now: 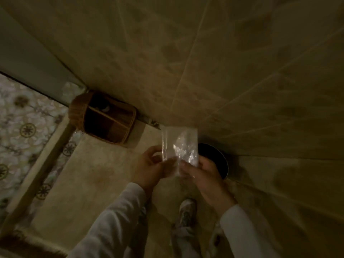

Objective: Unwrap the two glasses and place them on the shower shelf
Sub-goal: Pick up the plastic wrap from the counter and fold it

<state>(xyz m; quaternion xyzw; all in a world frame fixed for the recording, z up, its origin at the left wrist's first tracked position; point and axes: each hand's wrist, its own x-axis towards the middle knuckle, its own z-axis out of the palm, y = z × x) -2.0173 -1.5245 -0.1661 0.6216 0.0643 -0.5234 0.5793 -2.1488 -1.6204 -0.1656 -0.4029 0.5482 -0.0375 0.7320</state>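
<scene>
A clear plastic wrapper (179,144) with a glass inside stands upright between my two hands in the middle of the view. My left hand (149,165) pinches its lower left edge. My right hand (202,175) grips its lower right part. The glass itself shows only as shiny crinkles through the plastic. Whether a second glass is in view I cannot tell. No shower shelf is visible.
A wicker basket (104,119) with compartments stands on the floor by the tiled wall (204,53). A dark round bin (216,161) sits behind my right hand. A patterned floor (20,123) lies at the left. My shoe (187,209) is below my hands.
</scene>
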